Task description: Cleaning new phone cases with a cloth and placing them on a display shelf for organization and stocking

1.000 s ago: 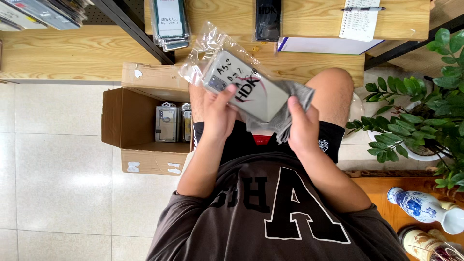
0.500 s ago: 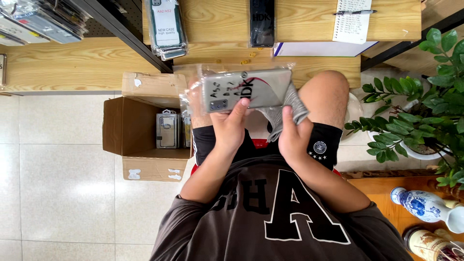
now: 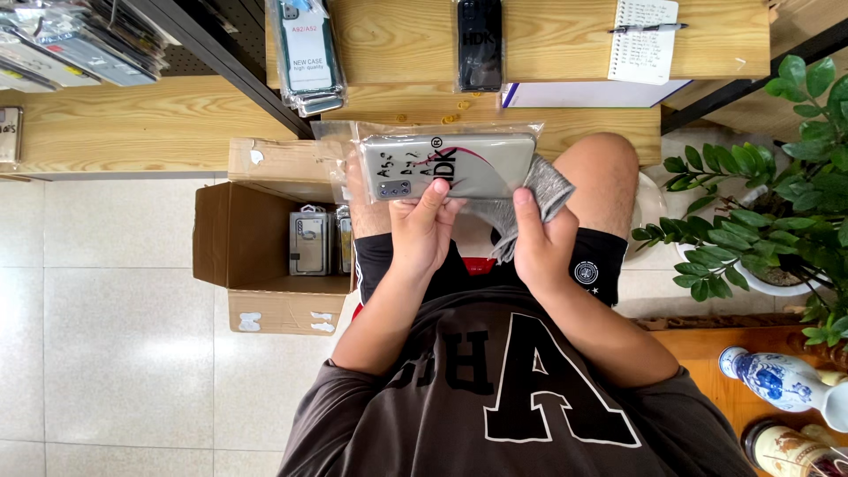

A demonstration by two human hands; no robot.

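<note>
Since half a second before, the bagged phone case [image 3: 446, 165] had stayed level above the seated person's knees, and the left thumb had slid up its lower edge. Left hand [image 3: 422, 228] grasped the case from below, thumb pressed on its front. Right hand [image 3: 537, 238] clenched a grey cloth [image 3: 541, 196] against the case's right end. An open cardboard box [image 3: 265, 234] stood on the tiled floor [image 3: 115, 327] just left of the knees, more cases [image 3: 311, 242] upright inside. Beyond the knees ran a wooden table [image 3: 397, 40]; a notepad [image 3: 645, 40] lay near its right corner. A plant [image 3: 777, 194] stood at right.
</note>
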